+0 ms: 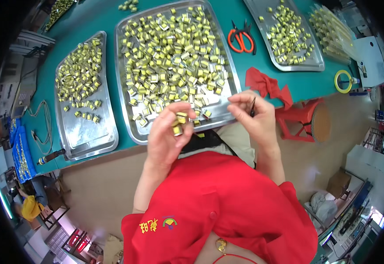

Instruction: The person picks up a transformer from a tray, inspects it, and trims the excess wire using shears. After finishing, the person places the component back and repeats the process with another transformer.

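Observation:
My left hand is curled, palm up, around a few small yellow-taped transformers just above the near edge of the big metal tray. Inside that tray lies a dense layer of the same parts, loosely heaped. Over the tray's near right corner is my right hand, its thumb and fingers drawn together. A thin dark piece shows between those fingers; its kind is not clear. One loose transformer lies in the tray between my two hands.
A second metal tray with transformers stands left, a third at the far right. Orange-handled pliers and a red cloth lie between trays. A yellow tape roll is at right. A red stool stands beyond the green table.

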Demonstrator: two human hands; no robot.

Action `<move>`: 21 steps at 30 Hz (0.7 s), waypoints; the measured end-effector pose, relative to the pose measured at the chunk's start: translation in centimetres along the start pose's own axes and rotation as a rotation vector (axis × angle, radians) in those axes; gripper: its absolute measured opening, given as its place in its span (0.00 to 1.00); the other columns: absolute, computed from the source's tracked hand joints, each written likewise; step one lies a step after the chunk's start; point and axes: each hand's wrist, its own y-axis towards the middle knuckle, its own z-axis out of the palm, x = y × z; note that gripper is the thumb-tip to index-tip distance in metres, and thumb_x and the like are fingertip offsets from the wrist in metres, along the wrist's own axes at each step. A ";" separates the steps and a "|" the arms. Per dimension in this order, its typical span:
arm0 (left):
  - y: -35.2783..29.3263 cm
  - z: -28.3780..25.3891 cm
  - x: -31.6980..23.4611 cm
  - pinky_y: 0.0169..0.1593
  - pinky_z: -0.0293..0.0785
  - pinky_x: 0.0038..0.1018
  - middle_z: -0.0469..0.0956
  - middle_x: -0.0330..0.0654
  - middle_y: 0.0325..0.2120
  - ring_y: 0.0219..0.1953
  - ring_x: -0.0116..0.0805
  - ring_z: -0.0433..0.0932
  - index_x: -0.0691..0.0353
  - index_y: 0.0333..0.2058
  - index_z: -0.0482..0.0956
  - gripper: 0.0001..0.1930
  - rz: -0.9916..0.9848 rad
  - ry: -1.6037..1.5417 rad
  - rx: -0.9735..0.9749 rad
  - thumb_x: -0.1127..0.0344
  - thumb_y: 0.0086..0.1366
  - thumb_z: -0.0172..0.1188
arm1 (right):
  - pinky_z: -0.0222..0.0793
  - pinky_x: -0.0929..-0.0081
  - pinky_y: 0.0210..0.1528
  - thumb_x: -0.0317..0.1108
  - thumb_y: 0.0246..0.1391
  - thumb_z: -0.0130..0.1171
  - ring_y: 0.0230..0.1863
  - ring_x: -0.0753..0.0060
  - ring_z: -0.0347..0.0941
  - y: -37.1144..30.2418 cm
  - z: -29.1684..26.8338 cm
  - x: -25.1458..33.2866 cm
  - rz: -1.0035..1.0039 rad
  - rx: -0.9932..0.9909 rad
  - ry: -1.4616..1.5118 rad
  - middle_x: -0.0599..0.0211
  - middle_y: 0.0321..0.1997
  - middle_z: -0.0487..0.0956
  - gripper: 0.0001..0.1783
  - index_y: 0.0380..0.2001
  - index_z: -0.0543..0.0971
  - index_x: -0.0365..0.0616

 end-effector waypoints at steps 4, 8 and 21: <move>-2.2 -1.4 -1.4 0.13 0.52 0.13 0.71 0.48 0.26 0.10 0.19 0.58 0.69 0.37 0.70 0.12 0.002 -0.005 0.113 0.64 0.64 0.50 | 0.55 0.91 0.26 0.25 0.53 0.57 0.25 0.92 0.64 -1.0 -0.2 0.4 0.161 0.033 0.107 0.75 0.26 0.75 0.07 0.36 0.77 0.36; -4.5 -3.2 -1.2 0.14 0.52 0.14 0.70 0.43 0.20 0.10 0.17 0.59 0.71 0.35 0.72 0.10 -0.123 0.199 0.201 0.68 0.60 0.54 | 0.57 0.91 0.27 0.26 0.55 0.55 0.27 0.90 0.67 -2.6 -0.2 -1.2 0.184 0.040 0.152 0.72 0.27 0.77 0.08 0.38 0.77 0.36; -3.7 -4.2 1.8 0.29 0.68 0.21 0.75 0.41 0.23 0.24 0.25 0.72 0.63 0.39 0.80 0.10 -0.192 1.376 0.046 0.71 0.59 0.55 | 0.58 0.90 0.29 0.23 0.53 0.56 0.29 0.88 0.67 -3.0 -0.4 -1.8 0.193 -0.021 0.138 0.72 0.28 0.75 0.07 0.36 0.77 0.34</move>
